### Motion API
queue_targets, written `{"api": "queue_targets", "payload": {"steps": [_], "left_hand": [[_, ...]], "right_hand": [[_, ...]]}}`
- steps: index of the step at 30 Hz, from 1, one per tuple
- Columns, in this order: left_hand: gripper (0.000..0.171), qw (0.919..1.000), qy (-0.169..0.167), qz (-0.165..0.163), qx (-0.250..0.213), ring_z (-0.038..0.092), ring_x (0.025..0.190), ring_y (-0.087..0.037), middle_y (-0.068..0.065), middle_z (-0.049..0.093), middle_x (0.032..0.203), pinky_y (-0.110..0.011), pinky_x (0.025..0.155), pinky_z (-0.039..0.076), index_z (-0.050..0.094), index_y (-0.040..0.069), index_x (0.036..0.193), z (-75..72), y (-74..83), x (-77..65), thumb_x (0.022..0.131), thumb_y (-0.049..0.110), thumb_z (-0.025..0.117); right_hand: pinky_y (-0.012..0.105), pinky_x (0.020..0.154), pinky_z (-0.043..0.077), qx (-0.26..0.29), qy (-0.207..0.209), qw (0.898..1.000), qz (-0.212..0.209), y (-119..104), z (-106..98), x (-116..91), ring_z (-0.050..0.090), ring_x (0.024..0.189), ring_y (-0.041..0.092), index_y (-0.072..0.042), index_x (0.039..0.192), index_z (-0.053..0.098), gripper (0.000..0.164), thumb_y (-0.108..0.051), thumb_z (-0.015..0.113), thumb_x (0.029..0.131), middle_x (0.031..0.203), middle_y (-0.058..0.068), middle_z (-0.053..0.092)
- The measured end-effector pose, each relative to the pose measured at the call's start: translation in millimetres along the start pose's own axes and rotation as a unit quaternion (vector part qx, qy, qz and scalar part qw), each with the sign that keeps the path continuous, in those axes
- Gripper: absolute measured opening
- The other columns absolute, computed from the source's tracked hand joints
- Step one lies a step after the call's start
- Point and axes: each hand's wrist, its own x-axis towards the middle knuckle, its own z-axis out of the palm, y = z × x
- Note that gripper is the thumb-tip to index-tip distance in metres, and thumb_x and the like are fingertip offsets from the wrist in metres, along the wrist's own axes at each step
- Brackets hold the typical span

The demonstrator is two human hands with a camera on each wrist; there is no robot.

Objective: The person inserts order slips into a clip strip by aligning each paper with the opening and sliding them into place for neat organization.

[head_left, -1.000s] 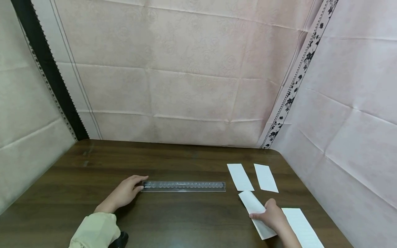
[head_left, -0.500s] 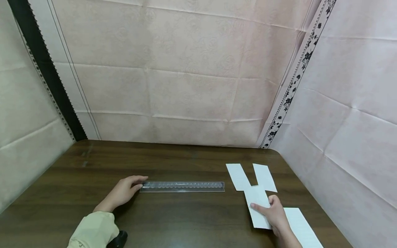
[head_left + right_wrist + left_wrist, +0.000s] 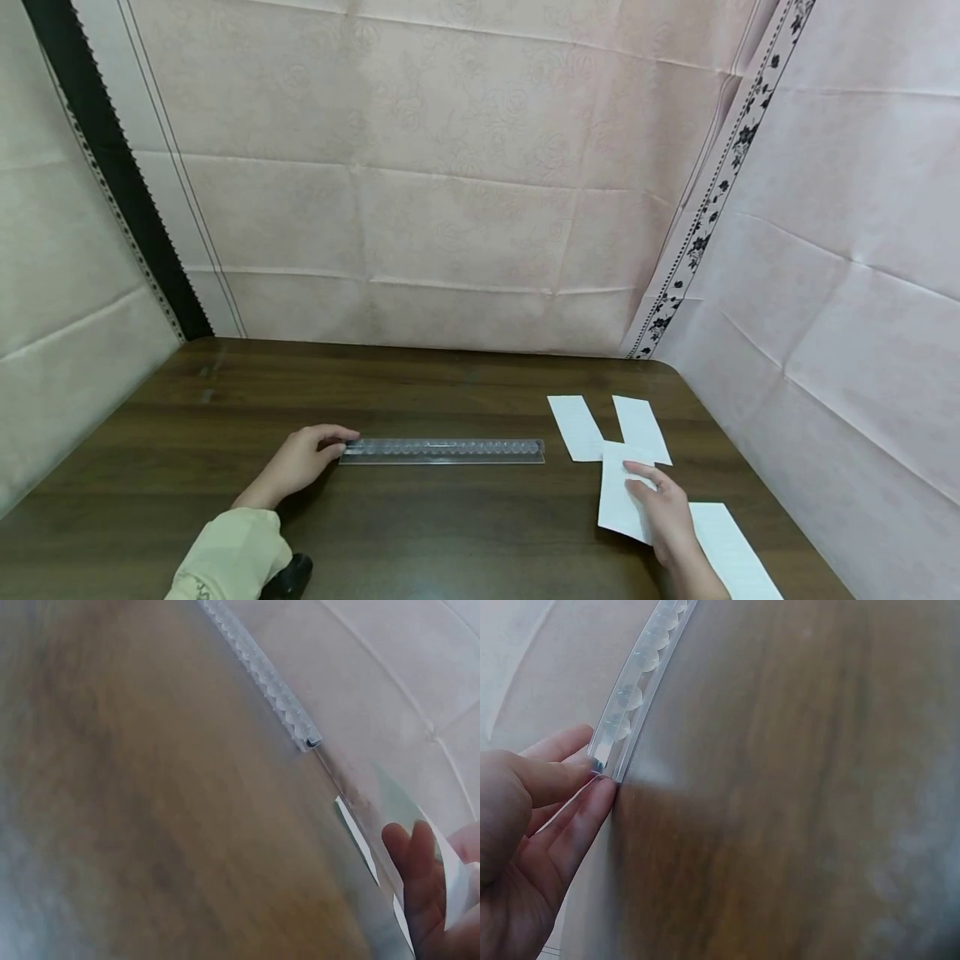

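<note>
In the head view my left hand (image 3: pixel 303 462) pinches the left end of a long clear plastic ruler (image 3: pixel 446 451), which lies crosswise on the table. The left wrist view shows thumb and fingertips on the end of the ruler (image 3: pixel 630 705), with a row of rounded shapes along it. My right hand (image 3: pixel 667 512) holds a white paper slip (image 3: pixel 618 500) near its right edge, tilted above the table. Its top overlaps two other slips in the view. In the right wrist view fingers (image 3: pixel 421 855) are on one side of the held slip (image 3: pixel 454 881).
Two white paper slips, a left one (image 3: pixel 573 429) and a right one (image 3: pixel 641 429), lie at the back right of the brown table (image 3: pixel 420 533). A larger faintly lined sheet (image 3: pixel 735 550) lies by the right forearm. Pale cloth (image 3: pixel 465 183) hangs around the table.
The paper slip in my right hand has moved up and turned more upright, now overlapping the rear slips in view. The right fingers have shifted on it. My left hand stays on the ruler.
</note>
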Motion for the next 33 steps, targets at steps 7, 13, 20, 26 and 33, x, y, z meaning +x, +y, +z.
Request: {"api": "queue_targets", "payload": {"steps": [7,13,20,26,33], "left_hand": [[0.022,0.9999,0.005,-0.009,-0.009,0.056,0.107,-0.031,-0.009,0.065,0.109,-0.051,0.089,0.044,0.069,0.009,0.108,-0.5,-0.7,-1.0,0.090,0.001,0.059],[0.021,0.9999,0.005,-0.007,-0.006,0.056,0.106,-0.031,-0.009,0.065,0.108,-0.050,0.088,0.045,0.069,0.008,0.108,-0.3,0.2,-1.1,0.090,0.002,0.059],[0.021,0.9999,0.003,-0.005,-0.010,0.056,0.106,-0.032,-0.010,0.064,0.109,-0.051,0.088,0.045,0.068,0.008,0.108,-1.9,2.2,-1.2,0.090,0.002,0.059],[0.021,0.9998,0.001,-0.009,-0.016,0.056,0.105,-0.031,-0.010,0.065,0.109,-0.049,0.088,0.046,0.068,0.008,0.108,-3.7,3.0,-1.4,0.090,0.002,0.059],[0.021,0.9999,0.000,-0.009,-0.013,0.056,0.106,-0.031,-0.010,0.065,0.109,-0.051,0.088,0.045,0.069,0.009,0.108,-2.9,1.1,-0.4,0.090,0.002,0.060]], "right_hand": [[0.024,0.074,0.044,0.019,-0.007,1.000,0.013,-3.0,3.0,-0.1,0.050,0.096,0.020,0.002,0.132,0.048,0.047,-0.002,0.051,0.085,0.138,0.021,0.036],[0.019,0.071,0.048,0.053,-0.014,0.998,0.000,-2.9,6.0,0.4,0.057,0.089,0.006,0.000,0.136,0.043,0.052,0.001,0.060,0.086,0.134,0.022,0.046],[0.021,0.070,0.051,0.090,-0.010,0.996,-0.002,-3.0,12.1,1.4,0.061,0.084,0.007,0.001,0.136,0.042,0.054,0.002,0.062,0.086,0.135,0.025,0.043],[0.021,0.069,0.051,0.102,-0.001,0.995,-0.004,-1.9,16.8,2.1,0.061,0.084,0.008,0.000,0.135,0.042,0.055,0.003,0.063,0.085,0.135,0.027,0.042],[0.020,0.068,0.051,0.108,0.011,0.994,-0.002,-0.4,20.7,3.5,0.061,0.084,0.007,-0.001,0.135,0.044,0.056,0.003,0.066,0.083,0.134,0.027,0.042]]}}
